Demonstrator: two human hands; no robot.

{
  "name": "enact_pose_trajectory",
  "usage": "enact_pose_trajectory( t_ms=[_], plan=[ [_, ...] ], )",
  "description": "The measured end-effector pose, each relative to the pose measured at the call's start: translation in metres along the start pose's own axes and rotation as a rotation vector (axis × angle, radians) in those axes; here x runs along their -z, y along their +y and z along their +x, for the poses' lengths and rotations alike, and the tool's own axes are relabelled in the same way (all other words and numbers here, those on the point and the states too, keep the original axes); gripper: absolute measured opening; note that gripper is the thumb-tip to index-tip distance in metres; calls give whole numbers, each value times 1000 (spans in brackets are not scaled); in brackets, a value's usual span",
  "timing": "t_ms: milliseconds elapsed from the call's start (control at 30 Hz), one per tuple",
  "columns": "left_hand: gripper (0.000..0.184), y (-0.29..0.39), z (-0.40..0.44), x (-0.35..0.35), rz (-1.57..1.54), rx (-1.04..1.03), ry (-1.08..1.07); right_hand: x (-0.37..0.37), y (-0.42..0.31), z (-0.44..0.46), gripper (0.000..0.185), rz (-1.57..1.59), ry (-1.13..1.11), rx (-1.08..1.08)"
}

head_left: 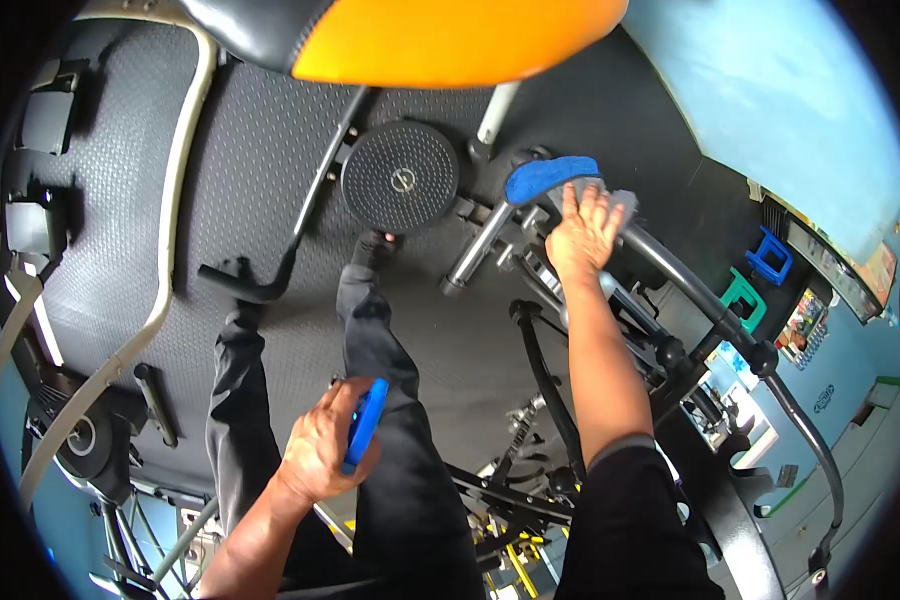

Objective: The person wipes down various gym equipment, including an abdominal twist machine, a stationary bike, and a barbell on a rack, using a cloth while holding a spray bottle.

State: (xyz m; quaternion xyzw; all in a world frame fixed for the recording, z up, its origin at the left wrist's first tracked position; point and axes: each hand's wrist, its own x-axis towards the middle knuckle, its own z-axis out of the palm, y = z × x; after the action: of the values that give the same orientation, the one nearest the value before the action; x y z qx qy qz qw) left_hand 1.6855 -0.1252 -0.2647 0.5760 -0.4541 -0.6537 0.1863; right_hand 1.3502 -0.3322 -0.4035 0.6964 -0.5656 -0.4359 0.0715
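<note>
Your left hand (322,447), toward 7 o'clock of the view, has its fingers wrapped around a blue handheld object (368,424); the hand hides enough of it that you cannot tell exactly what it is. It is held up in front of your dark trousers (398,440). Your right hand (587,235), at 2 o'clock with the arm stretched out, lies palm down with the fingers slightly apart over a blue-and-gray cloth (552,178). The cloth's blue part shows past your fingertips toward 11 o'clock from the hand, and a gray part shows beside and under the fingers. The cloth sits against exercise equipment, near the upper end of a black tube (682,277) that slants away toward 4 o'clock. To the cloth's 9 o'clock is a round black twist disc (400,176) with a studded top, and a silver tube (478,246) slants between the two. At 12 o'clock an orange-and-black padded seat (460,38) fills the upper edge. A curved black bar (260,288) stands out at 9 o'clock near your left foot, with a cream frame tube (182,165) bending beyond it toward 10 o'clock. Textured black flooring (260,160) spreads beneath. Near 3 o'clock are a green stool (744,297) and a blue stool (770,258).
</note>
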Motion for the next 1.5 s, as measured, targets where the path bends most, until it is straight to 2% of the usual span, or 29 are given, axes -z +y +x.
enact_pose_trajectory(
  t_ms=[67, 133, 200, 267, 300, 333, 400, 467, 500, 533, 633, 667, 733, 767, 800, 867, 933, 1000, 1067, 1133, 1167, 1200, 1233, 1267, 1300, 1333, 1367, 1400, 1500],
  plan=[
    [55, 6, 8, -12, -45, 56, -30, 24, 29, -38, 80, 45, 180, -194],
    [56, 13, 16, -22, -23, 1, -6, 19, 69, -61, 77, 110, 518, -474],
    [57, 18, 21, -25, -10, -79, -1, 18, 83, -61, 77, 128, 548, -655],
    [64, 18, 24, -30, -50, -44, -59, -16, 69, -36, 76, 251, 822, -628],
    [64, 19, 26, -28, -61, -11, -88, -35, 56, -19, 75, 199, 919, -630],
    [64, 17, 30, -25, -56, -3, -75, -38, 32, -9, 74, 236, 857, -649],
    [56, 9, 32, -22, -62, -4, -8, -57, -13, 13, 76, 334, 615, -390],
    [56, -7, 33, -23, -23, 20, 23, -79, -58, 44, 80, 297, 352, -233],
    [56, -14, 33, -23, 10, 51, 13, -107, -75, 65, 86, 239, 482, -275],
    [55, -22, 32, -23, 45, 82, 0, -91, -87, 72, 88, 375, 457, -358],
    [54, -39, 31, -27, 120, 124, -24, -92, -106, 81, 86, 515, 535, -365],
    [53, -39, 33, -29, 79, 206, -54, -90, -105, 78, 78, 531, 561, -332],
    [54, -42, 34, -40, 81, 180, -42, -94, -89, 70, 59, 584, 664, -114],
    [54, -40, 36, -46, 75, 169, -41, -92, -82, 64, 39, 643, 684, -7],
    [54, -36, 36, -51, 64, 148, -24, -93, -80, 60, 28, 679, 759, 58],
    [54, -29, 37, -56, 61, 124, -3, -89, -79, 44, 21, 818, 554, 247],
    [55, -21, 39, -61, -5, 98, 15, -80, -101, 12, 14, 920, 272, 266],
    [56, -13, 39, -60, -12, 113, -4, -117, -129, -18, 10, 1358, -86, 53],
    [56, -14, 37, -58, 6, 68, 10, -142, -152, -52, 5, 1465, -12, -228],
    [56, -23, 40, -57, 31, 70, -19, -165, -160, -56, 6, 1544, -224, -728],
    [55, -30, 43, -58, 9, 62, -40, -174, -151, -50, 7, 1508, -240, -900],
    [55, -39, 47, -61, -17, 56, -59, -164, -138, -39, 7, 1444, -57, -906],
    [55, -50, 52, -67, 14, 23, -61, -149, -126, -27, 11, 1422, 128, -826],
    [55, -57, 57, -70, 20, 25, -81, -181, -119, -8, 18, 1284, 322, -671],
    [55, -64, 63, -71, 44, 42, -110, -180, -116, 10, 33, 1039, 418, -590],
    [56, -71, 66, -72, 71, 62, -135, -177, -116, 29, 45, 1013, 363, -596],
    [56, -77, 66, -74, 89, 73, -149, -191, -115, 48, 51, 918, 331, -506],
    [56, -83, 65, -75, 68, 72, -149, -197, -116, 58, 52, 844, 231, -530],
    [56, -90, 60, -69, 89, 130, -199, -230, -130, 56, 45, 777, 156, -608]
  ],
)
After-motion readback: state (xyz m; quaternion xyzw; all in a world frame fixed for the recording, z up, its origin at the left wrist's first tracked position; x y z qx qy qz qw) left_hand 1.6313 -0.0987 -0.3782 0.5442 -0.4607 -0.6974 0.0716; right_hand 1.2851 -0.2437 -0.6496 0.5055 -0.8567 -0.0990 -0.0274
